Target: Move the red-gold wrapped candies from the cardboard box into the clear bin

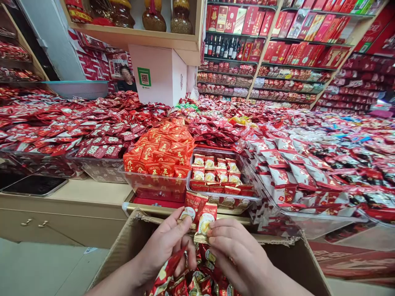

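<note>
My left hand [166,242] pinches a red and gold durian candy packet [191,205] between thumb and fingers, and another red packet [168,271] shows below the same hand. Closed on a second durian candy packet [206,222] is my right hand [237,246], its fingertips at the packet's right edge. The two upper packets overlap side by side. Both hands are above an open cardboard box [123,246] with many of the same packets [205,283] inside. Just beyond stands a clear plastic bin [247,193] with durian packets in neat upright rows.
A bin of orange-red packets [160,148] stands left of the durian bin, and white-and-red packets [293,164] are heaped at right. A black tablet-like device [35,185] lies on the left counter. Behind are a blue basket [77,88], shelves of boxes and bottles, and a person [126,80].
</note>
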Demonstrator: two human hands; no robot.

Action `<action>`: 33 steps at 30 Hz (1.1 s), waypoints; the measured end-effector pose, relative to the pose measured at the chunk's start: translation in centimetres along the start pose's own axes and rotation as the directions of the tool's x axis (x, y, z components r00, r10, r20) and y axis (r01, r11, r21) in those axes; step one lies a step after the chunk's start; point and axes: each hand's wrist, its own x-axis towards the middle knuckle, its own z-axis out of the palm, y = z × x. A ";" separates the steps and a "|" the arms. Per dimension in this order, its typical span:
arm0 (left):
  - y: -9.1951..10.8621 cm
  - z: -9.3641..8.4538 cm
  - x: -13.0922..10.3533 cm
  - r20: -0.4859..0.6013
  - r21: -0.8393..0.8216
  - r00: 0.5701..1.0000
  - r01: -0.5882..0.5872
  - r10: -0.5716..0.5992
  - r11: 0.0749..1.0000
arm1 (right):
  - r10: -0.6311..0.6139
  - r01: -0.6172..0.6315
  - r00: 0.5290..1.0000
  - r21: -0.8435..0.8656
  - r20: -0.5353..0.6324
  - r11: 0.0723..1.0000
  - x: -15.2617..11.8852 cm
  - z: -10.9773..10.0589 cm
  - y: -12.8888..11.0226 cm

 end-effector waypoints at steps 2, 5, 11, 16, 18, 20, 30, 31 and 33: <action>-0.2 0.2 -0.2 0.005 0.020 0.999 -0.037 0.037 0.999 | 0.104 -0.100 0.990 0.051 -0.092 0.994 0.3 0.2 0.0; -0.6 0.4 -0.3 0.039 0.056 0.991 -0.129 0.127 0.990 | 0.357 -0.341 0.913 0.109 -0.200 0.934 0.2 0.7 0.1; -0.9 0.5 -0.4 0.123 0.119 0.986 -0.130 0.115 0.984 | 0.727 -0.670 0.682 0.469 0.081 0.576 -0.3 1.0 0.3; -1.0 0.3 -0.3 0.112 0.031 0.983 -0.152 0.148 0.988 | 0.771 -0.683 0.631 0.532 0.083 0.501 2.8 -2.1 1.0; -0.9 0.1 -0.1 0.034 0.029 0.982 -0.185 0.184 0.982 | 0.743 -0.666 0.666 0.390 -0.074 0.636 5.3 -3.6 2.4; -0.7 -0.1 0.0 -0.014 0.051 0.980 -0.197 0.198 0.979 | 0.698 -0.688 0.692 0.124 -0.183 0.715 7.9 -4.4 4.6; -1.4 -0.9 0.1 -0.004 0.044 0.977 -0.211 0.212 0.976 | 0.833 -0.741 0.553 -0.447 0.016 0.500 11.3 -0.8 11.4; -1.4 -1.0 0.1 -0.001 0.048 0.978 -0.206 0.207 0.977 | 0.828 -0.727 0.561 -0.465 0.022 0.505 11.2 -0.7 11.3; -1.2 -1.0 0.1 0.002 0.064 0.979 -0.206 0.206 0.976 | 0.808 -0.692 0.588 -0.499 0.031 0.523 11.0 -0.6 11.3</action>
